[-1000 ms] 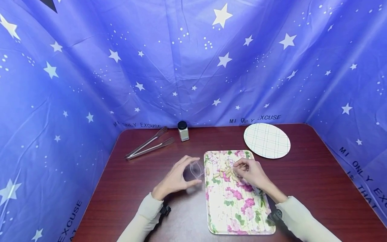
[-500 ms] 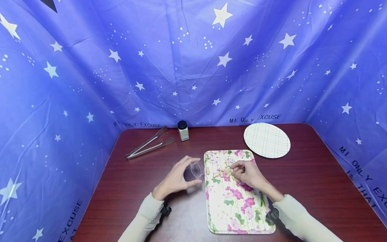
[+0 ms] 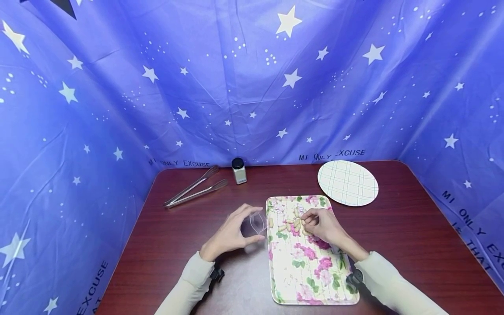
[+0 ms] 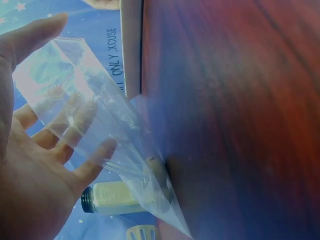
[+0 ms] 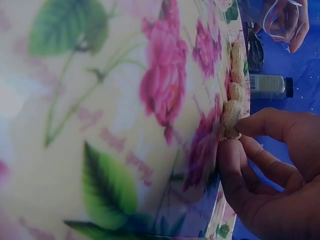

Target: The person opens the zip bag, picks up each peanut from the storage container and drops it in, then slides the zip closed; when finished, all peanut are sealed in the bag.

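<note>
My left hand holds a clear plastic bag beside the tray's left edge, thumb and fingers spread so its mouth gapes towards the tray. In the left wrist view a brownish lump, perhaps a peanut, shows near the bottom of the bag. Over the flowered tray, my right hand pinches a peanut between thumb and index finger. Several unshelled peanuts lie to the left of those fingers, one of them apart by the tray's left rim.
Metal tongs lie spread at the back left. A small black-capped jar stands beside them near the curtain. Behind the tray on the right is an oval checked plate. The dark red table carries everything.
My right hand has moved slightly left and in among the peanuts, its fingers closing on one. The left hand and bag have barely moved, drifting a touch to the right.
</note>
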